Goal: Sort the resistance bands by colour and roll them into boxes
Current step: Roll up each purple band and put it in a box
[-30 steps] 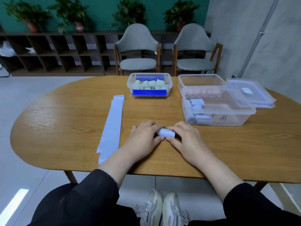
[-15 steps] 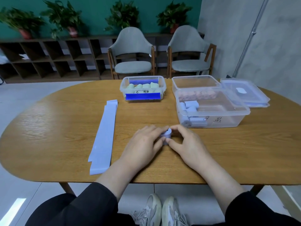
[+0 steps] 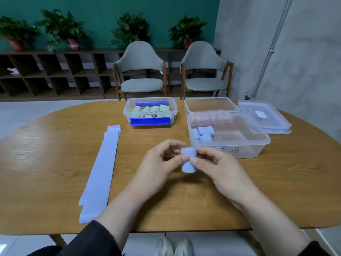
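A wooden oval table carries all items. At right sits a large clear box containing lilac rolls and what appear to be pink rolls behind, blurred through the plastic. Flat lilac bands lie stacked at left. A smaller clear box at centre rear holds pale green rolls. Above the table, near the large box, the left hand and right hand pinch one rolled lilac band between thumbs and fingertips, upright.
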{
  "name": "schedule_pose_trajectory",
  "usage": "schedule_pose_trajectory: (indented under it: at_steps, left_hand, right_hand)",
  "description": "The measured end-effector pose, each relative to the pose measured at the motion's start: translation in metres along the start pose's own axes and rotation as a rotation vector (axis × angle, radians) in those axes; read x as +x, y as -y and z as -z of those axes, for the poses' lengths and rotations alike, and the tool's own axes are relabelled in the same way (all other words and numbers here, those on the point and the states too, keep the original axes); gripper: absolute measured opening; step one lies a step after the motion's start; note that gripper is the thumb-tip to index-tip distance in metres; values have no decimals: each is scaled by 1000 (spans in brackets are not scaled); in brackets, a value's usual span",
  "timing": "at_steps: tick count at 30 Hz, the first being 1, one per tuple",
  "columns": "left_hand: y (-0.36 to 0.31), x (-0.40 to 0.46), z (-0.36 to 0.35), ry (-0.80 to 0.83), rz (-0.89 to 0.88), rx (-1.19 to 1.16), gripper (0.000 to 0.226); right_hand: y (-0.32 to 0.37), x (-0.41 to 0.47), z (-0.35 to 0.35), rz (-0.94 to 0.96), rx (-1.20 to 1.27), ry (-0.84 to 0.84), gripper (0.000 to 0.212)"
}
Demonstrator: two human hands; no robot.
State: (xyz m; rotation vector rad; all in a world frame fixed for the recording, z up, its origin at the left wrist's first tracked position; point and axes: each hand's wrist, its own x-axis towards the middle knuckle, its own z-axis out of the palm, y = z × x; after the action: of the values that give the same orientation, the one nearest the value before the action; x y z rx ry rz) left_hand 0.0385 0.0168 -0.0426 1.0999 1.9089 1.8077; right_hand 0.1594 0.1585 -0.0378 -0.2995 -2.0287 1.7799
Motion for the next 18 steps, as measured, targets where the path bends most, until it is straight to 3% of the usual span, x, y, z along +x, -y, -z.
schedule_pose_trajectory:
  at_steps: [3,10,15,18]
  left_hand:
    - [-4,17,-15,10,-15,-148,23]
    - [-5,71,-48,-92,-146,-88,6]
    - [34,95,-53,-361,-170,105,12]
    - [58,99,-52,-371,-80,109,10]
  right_hand:
    - [21,6,18,8,-21,-6,35]
    - [50,47,72,-79,-112,-16,15]
    - [47,99,119,-211,-375,-200,28]
    - [34,122,128,-314,-628,-237,28]
